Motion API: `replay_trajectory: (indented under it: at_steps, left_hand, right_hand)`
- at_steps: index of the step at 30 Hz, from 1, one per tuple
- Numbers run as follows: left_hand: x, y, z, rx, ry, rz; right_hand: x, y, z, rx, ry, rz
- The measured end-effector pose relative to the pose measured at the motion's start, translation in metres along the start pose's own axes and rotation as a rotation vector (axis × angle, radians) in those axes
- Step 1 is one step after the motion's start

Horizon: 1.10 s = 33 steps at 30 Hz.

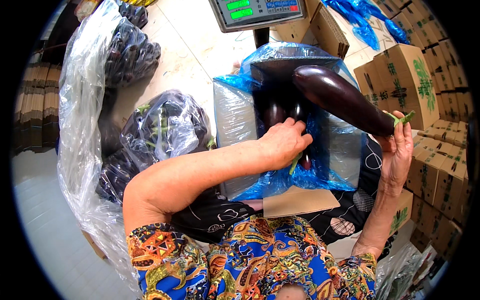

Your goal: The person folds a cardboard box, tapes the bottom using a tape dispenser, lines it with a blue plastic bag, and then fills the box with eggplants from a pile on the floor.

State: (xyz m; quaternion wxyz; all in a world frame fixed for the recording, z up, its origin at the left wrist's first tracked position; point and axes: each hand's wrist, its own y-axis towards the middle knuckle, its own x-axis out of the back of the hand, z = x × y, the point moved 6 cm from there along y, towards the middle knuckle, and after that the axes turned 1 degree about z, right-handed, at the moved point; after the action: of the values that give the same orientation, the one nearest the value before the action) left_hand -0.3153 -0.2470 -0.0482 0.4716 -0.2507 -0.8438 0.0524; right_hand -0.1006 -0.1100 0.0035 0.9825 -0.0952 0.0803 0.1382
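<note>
A long, glossy dark purple eggplant point(335, 95) is in my right hand point(397, 145), gripped at its green stem end. Its round end tilts up over the far right corner of an open cardboard box point(295, 200) lined with blue plastic point(280, 50). My left hand point(287, 140) reaches into the box with its fingers curled round an eggplant point(299, 111) there; the fingertips are partly hidden. Beside it lies another eggplant point(273, 114). Below my left hand a green stem point(295, 164) and a purple tip point(306, 162) show.
A digital scale point(257, 12) stands beyond the box. Clear bags of eggplants point(167, 122) and a long sheet of clear plastic point(82, 125) lie at left. Cardboard cartons point(400, 82) are stacked at right, with blue plastic point(362, 20) at the far right. Flattened cardboard point(37, 105) stands far left.
</note>
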Motion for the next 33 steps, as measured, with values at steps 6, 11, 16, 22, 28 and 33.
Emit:
replay_trajectory:
  at_steps: [6, 11, 16, 22, 28, 33]
  left_hand:
    - [-0.043, -0.007, -0.003, -0.184, 0.423, 0.124]
    - [-0.07, -0.006, -0.01, -0.354, 0.427, 0.019]
    - [-0.078, 0.005, -0.016, -0.454, 0.541, 0.074]
    - [-0.028, 0.014, -0.024, -0.454, 0.577, -0.153]
    - [0.081, -0.024, -0.009, -0.172, 0.083, -0.45]
    - [0.14, -0.075, 0.007, -0.131, -0.606, -0.578]
  right_hand:
    - [-0.002, -0.004, 0.002, 0.002, -0.029, 0.016]
    - [-0.009, -0.003, 0.002, 0.007, -0.045, 0.003]
    - [-0.014, -0.006, 0.005, 0.026, -0.075, 0.014]
    - [-0.021, -0.026, 0.03, 0.174, -0.179, -0.001]
    - [-0.009, -0.058, 0.069, 0.368, -0.373, -0.073]
    - [-0.007, -0.066, 0.087, 0.407, -0.365, -0.1]
